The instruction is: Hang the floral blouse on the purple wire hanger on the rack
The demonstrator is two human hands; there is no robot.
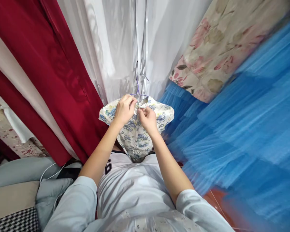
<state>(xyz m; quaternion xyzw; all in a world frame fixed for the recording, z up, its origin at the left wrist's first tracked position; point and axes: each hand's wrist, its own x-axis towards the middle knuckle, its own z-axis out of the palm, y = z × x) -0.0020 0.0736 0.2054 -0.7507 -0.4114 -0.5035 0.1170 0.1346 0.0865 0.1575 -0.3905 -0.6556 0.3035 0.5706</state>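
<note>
A white shirt with blue and yellow flowers (137, 138) hangs on a purple wire hanger (138, 84) in front of me. My left hand (125, 109) pinches the cloth at the left side of the collar, its fingers bent. Close beside it, my right hand (148, 118) has thumb and forefinger pressed together on the shirt's front edge, just under the collar. The two hands nearly meet at the neck opening. Whatever small part lies between the fingertips is hidden. The shirt's lower end hangs down against my body.
White drapes (118, 42) with hanging ribbons (142, 42) are behind the hanger. Red fabric (70, 80) hangs at left, above grey cushions (16, 170) and a white cable (46, 169). At right hang a floral cloth (207, 64) and blue tulle (232, 129) over a tiled floor (216, 201).
</note>
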